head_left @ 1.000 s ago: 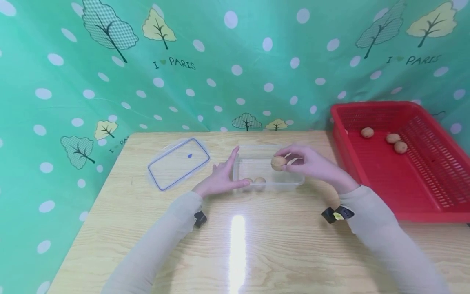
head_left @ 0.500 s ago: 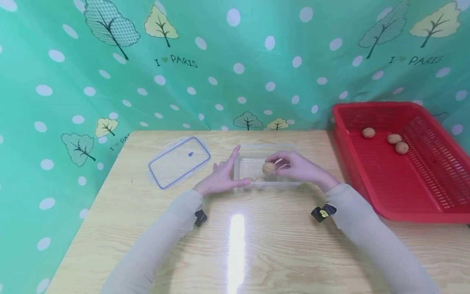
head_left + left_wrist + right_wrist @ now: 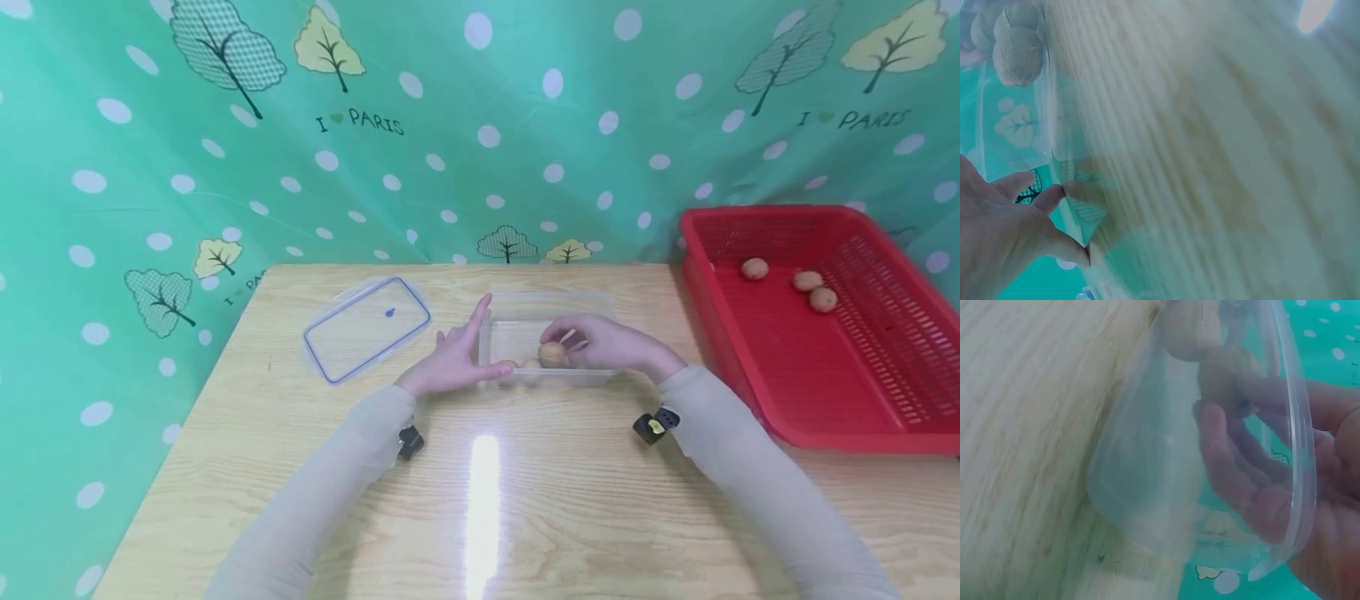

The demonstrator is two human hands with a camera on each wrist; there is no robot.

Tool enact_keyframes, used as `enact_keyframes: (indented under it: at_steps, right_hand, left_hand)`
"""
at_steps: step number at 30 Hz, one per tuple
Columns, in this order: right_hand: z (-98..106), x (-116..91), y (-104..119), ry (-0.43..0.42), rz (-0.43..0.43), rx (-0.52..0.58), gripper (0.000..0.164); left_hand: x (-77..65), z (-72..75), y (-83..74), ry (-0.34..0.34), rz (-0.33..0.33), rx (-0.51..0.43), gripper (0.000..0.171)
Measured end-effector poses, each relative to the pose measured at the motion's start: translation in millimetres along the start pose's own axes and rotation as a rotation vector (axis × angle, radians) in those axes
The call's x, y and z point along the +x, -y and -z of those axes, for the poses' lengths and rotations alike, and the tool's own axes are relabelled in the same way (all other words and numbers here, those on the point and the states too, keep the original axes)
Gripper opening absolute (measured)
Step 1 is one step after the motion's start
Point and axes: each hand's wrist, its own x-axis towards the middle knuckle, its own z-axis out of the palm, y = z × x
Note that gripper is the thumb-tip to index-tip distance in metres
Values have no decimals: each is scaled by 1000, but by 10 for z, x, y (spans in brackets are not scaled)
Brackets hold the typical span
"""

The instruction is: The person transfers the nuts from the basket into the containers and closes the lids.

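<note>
A clear plastic container stands at the middle of the table. My left hand rests at its left end, fingers spread, the thumb along the front rim and the forefinger toward the back. My right hand reaches inside and pinches a walnut low over the container's bottom, fingers and thumb around it, as the right wrist view shows through the clear wall. Two other walnuts lie in the front left part, one close beside the held one. In the left wrist view the walnuts appear bunched behind the wall.
A clear lid with a blue seal lies flat on the wooden table, left of the container. At the right stands a large red basket with several walnuts near its far side. A green patterned cloth hangs behind.
My right hand has carried the walnut leftward and down into the container, beside the other walnuts. The left hand has stayed at the container's left end.
</note>
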Motion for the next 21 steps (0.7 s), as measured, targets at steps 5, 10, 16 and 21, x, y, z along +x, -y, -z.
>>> enact_keyframes:
  at_steps: [5,10,16,21]
  right_hand:
    - [6,25,-4,74,8,-40,37]
    - [13,53,1,157,4,-41,41]
    - [15,74,10,185,-24,-43,40]
    - [17,59,7,165,0,-91,34]
  left_hand:
    - [5,-6,11,-4,-4,-3,111]
    - [2,-7,10,0,-12,-4,111]
    - [-3,3,7,3,-9,-3,111]
    - [-2,4,15,6,-13,-6,110]
